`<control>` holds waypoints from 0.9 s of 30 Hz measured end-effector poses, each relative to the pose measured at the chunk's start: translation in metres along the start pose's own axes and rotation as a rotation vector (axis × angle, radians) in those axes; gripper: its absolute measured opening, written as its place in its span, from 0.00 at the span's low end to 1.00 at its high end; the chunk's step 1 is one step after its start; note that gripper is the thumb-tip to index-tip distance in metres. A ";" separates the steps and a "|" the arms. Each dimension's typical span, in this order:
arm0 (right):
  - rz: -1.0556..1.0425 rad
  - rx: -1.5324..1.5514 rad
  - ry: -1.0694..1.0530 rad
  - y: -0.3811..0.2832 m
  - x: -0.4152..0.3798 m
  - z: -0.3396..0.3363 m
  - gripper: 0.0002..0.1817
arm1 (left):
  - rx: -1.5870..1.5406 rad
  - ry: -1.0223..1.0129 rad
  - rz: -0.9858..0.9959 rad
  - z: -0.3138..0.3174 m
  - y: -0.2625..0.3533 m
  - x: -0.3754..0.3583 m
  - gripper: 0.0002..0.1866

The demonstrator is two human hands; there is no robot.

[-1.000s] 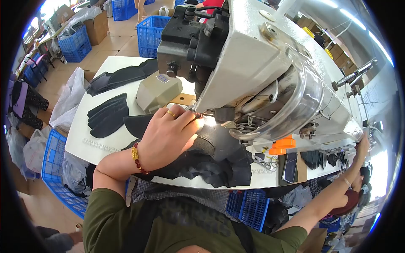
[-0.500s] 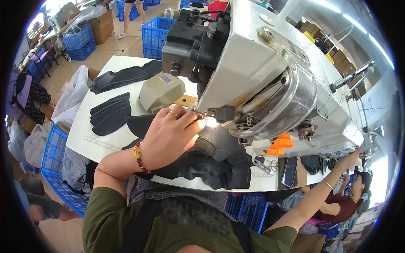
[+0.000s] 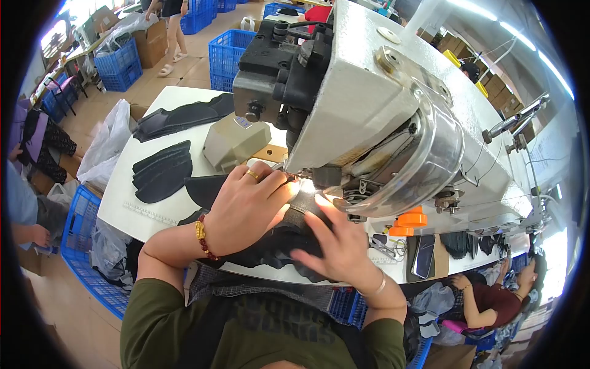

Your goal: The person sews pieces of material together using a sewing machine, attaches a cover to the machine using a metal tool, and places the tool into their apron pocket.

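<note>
My left hand point(image 3: 252, 200), with a ring and a beaded bracelet, has its fingers pressed together on dark fabric beside the lit needle area of the sewing machine point(image 3: 375, 92). My right hand point(image 3: 338, 243) lies with spread fingers over the dark fabric point(image 3: 276, 246) just right of the needle area. Folds of this fabric hang along the table's front edge. Stacked dark cut pieces point(image 3: 163, 171) lie on the white table point(image 3: 120, 206) at the left, with a longer stack point(image 3: 181, 114) behind them.
A beige box-shaped part point(image 3: 236, 142) stands left of the needle. Orange knobs point(image 3: 409, 221), scissors point(image 3: 388, 245) and a phone point(image 3: 424, 255) are at the right. A blue crate point(image 3: 92, 252) stands at the left. Other people are at both sides and at the back.
My right hand has come from the far right end of the machine to the fabric near the needle. My left hand stays almost in place. A person has come into view at the left.
</note>
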State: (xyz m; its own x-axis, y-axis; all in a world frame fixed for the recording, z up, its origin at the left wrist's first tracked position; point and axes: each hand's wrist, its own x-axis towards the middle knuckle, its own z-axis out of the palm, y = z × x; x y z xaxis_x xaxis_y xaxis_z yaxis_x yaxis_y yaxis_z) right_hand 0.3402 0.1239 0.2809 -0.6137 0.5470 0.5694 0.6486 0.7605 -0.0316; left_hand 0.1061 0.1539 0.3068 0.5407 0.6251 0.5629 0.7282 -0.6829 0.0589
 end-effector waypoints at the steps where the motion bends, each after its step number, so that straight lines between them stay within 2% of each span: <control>1: -0.091 0.013 0.049 0.002 0.019 0.006 0.30 | 0.007 0.020 0.003 0.001 0.000 0.000 0.18; 2: -0.088 0.014 0.056 0.005 0.022 0.014 0.30 | 0.016 0.042 0.005 0.001 0.000 0.000 0.19; 4: -0.175 -0.083 0.166 0.014 0.022 0.034 0.23 | 0.003 0.038 0.002 0.000 0.000 0.000 0.18; 5: -0.182 -0.038 0.207 0.012 0.027 0.030 0.21 | -0.017 0.039 -0.006 0.000 -0.001 0.000 0.18; 10: -0.124 -0.069 0.134 0.013 0.019 0.031 0.22 | -0.087 0.042 -0.030 -0.006 -0.001 0.001 0.17; 12: -0.195 -0.217 0.099 0.015 0.018 0.030 0.23 | -0.105 0.025 -0.027 -0.005 -0.004 0.002 0.16; 14: -0.193 -0.209 0.091 0.014 0.019 0.030 0.23 | -0.136 0.035 -0.033 0.001 -0.007 0.000 0.16; 17: -0.178 -0.036 0.103 0.014 0.021 0.030 0.23 | -0.100 0.042 -0.052 0.003 -0.003 0.000 0.18; 20: -0.178 0.056 0.004 0.015 0.019 0.028 0.25 | -0.081 0.059 -0.059 0.002 -0.001 0.001 0.18; 22: -0.312 -0.167 -0.009 0.018 0.022 0.024 0.23 | -0.097 0.052 -0.083 0.002 0.001 0.001 0.18; 23: -0.312 -0.166 -0.009 0.020 0.020 0.026 0.23 | -0.097 0.051 -0.083 0.003 0.001 0.001 0.18; 25: -0.486 -0.594 -0.007 0.025 0.015 0.032 0.23 | -0.090 0.042 -0.087 0.004 0.001 0.001 0.17; 26: -0.486 -0.593 -0.006 0.023 0.017 0.030 0.23 | -0.089 0.043 -0.088 0.006 0.000 0.001 0.17; 27: -0.418 -0.452 -0.022 0.021 0.020 0.027 0.23 | -0.091 0.054 -0.087 0.007 0.000 0.002 0.17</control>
State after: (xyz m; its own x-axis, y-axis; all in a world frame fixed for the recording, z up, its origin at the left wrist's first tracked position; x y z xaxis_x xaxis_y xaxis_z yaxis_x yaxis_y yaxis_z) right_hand 0.3296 0.1597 0.2696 -0.8630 0.2456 0.4414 0.4752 0.6913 0.5443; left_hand 0.1102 0.1574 0.3021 0.4517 0.6641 0.5958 0.7287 -0.6599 0.1830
